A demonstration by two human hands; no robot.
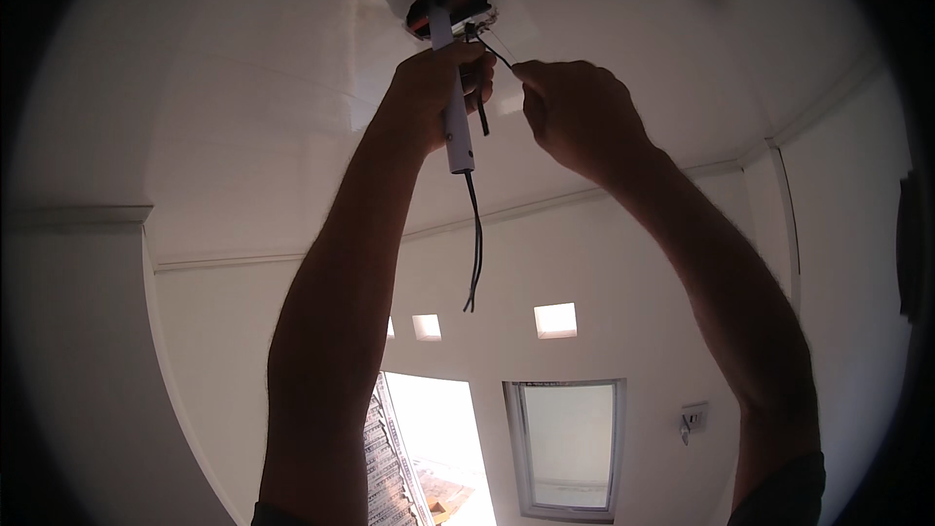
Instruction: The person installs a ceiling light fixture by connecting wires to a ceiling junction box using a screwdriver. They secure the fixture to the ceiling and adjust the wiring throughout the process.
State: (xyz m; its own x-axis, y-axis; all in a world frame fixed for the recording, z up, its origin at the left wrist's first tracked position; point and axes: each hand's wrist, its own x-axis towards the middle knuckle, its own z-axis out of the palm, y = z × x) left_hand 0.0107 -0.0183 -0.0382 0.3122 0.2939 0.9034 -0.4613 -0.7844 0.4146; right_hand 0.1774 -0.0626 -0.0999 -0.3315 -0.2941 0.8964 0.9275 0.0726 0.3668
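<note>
Both my arms reach up to a round dark hole (425, 12) in the white ceiling. A white tube (457, 141), slightly tilted, hangs down from the hole, and my left hand (426, 88) is closed around it. Two dark wires (476, 234) dangle from the tube's lower end. Beside the tube, a short dark cable end (484, 119) hangs below my left fingers. My right hand (579, 112) pinches a thin black wire (498, 54) that runs up toward the hole's edge. What lies inside the hole is too dark to make out.
White ceiling panels (273, 136) spread around the hole. On the wall ahead are small square openings (555, 320), a bright doorway (443, 429), a framed window (570, 443) and a wall socket (693, 416). A wall edge (88, 217) juts in at the left.
</note>
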